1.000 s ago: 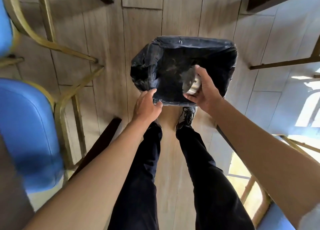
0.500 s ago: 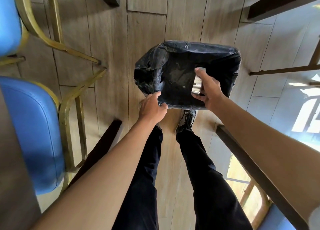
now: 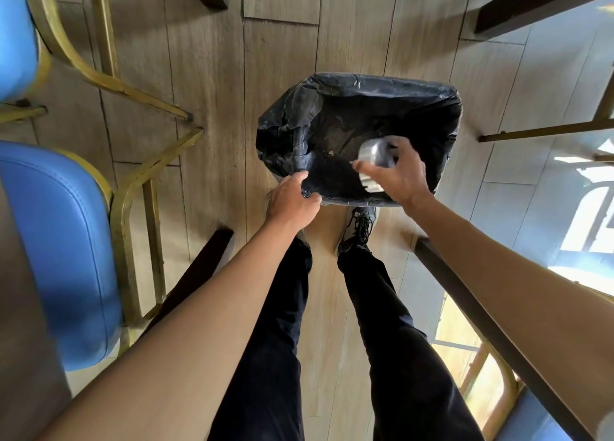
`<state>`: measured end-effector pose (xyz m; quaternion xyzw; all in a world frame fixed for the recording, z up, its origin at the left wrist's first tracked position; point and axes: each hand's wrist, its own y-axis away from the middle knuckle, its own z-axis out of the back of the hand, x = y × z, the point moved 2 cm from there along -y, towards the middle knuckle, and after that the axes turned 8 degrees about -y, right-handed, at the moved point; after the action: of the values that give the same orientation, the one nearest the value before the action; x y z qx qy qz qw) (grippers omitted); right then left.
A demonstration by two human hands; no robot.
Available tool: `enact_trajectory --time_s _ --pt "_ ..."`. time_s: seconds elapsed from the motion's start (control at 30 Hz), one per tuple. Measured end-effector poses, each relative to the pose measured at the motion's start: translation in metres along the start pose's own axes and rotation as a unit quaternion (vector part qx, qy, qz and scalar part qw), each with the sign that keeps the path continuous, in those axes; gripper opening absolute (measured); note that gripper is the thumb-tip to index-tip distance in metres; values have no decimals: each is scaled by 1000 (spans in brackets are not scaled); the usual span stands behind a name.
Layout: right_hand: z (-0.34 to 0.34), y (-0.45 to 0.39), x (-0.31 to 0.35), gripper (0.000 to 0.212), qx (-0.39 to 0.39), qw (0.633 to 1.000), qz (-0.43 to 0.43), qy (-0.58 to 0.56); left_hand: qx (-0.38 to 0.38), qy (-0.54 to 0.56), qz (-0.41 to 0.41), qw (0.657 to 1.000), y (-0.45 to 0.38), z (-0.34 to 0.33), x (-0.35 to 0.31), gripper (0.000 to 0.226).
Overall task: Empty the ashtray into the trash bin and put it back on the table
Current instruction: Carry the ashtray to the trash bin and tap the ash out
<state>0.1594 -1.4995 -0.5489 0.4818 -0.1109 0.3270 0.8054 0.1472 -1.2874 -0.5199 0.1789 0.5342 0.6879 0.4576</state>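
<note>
1. The floor (image 3: 206, 85) is pale wood planking and carries everything in view.
2. Two blue chairs with brass-coloured frames stand along the left edge; the nearer chair (image 3: 63, 251) fills the lower left, the far chair (image 3: 13, 32) the top left corner.
3. The person's legs (image 3: 275, 334) in dark trousers run up the middle, one laced shoe (image 3: 360, 228) just below the bin.
4. The bin (image 3: 445, 98), lined with a black bag, stands on the floor above the feet; some specks of debris lie at its bottom.
5. A dark table edge (image 3: 491, 337) cuts across the lower right, under the right forearm.
6. The left hand (image 3: 292, 198) pinches the bag at the bin's near left corner, fingers curled over the rim.
7. The right hand (image 3: 402, 174) is closed around the ashtray (image 3: 375, 156), thumb on one side and fingers on the other.
8. The ashtray is a shiny metal piece, blurred, held over the bin's near right part, above the opening. Its tilt cannot be told through the blur.
</note>
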Motion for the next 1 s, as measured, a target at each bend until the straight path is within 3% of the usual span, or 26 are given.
enact_trajectory --time_s 0.1,0.3,0.4,0.63,0.73,0.83,0.9,1.0 --pt "-4 4 2 85 -11 998 55 20 6 0 2 1000 -1 0 -1 60" --pt "-18 10 10 88 26 996 81 25 3 2 0 1000 -1 -1 -1 59" --pt "-23 13 13 90 55 994 81 47 -2 8 0 1000 1 -1 1 59" --pt "-17 13 6 95 41 989 110 86 -9 10 -2 1000 0 -3 2 58" --pt "-14 10 2 95 65 991 70 98 -13 10 -2 1000 1 -5 4 58" --pt "-7 5 1 93 31 999 15 29 -12 14 -2 1000 1 -7 3 59" --pt "1 3 4 84 32 992 -67 -102 -14 9 -1 1000 2 -8 4 61" --pt "9 10 8 62 111 905 -204 -355 -19 -4 6 1000 5 -10 3 61"
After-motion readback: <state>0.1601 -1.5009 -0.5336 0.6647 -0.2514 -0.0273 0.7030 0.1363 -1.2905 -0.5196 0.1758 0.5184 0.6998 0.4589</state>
